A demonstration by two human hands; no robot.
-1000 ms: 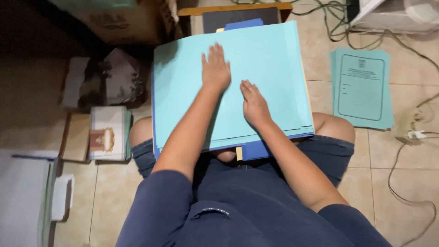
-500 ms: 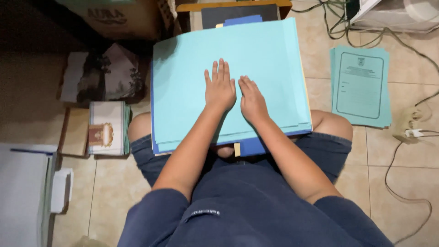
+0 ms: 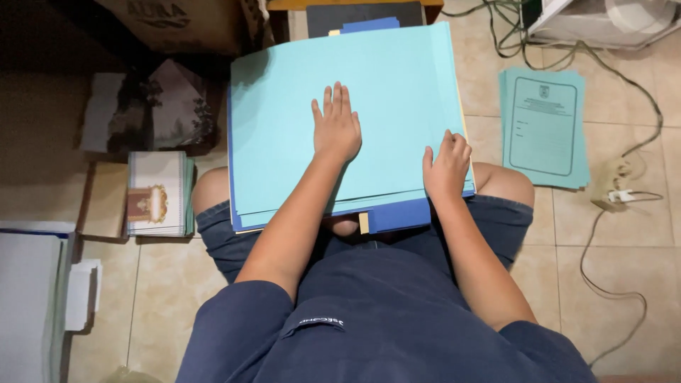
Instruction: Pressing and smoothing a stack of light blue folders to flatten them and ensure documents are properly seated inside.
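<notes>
On a beige tiled floor (image 3: 624, 284), light-blue folders (image 3: 397, 78) rest on the person's lap; left hand (image 3: 337, 128) lies flat, fingers released, right hand (image 3: 445, 167) fingers grasping the stack's right edge.

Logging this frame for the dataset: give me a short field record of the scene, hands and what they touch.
setting: person seated, tiled floor
lap: stack of light blue folders on a dark blue folder
left hand: flat, palm down, fingers spread on the top folder
right hand: at the stack's right edge, fingers curled on it
floor right: pile of teal printed covers, cables
floor left: stack of cards with a gold emblem, cardboard box
</notes>
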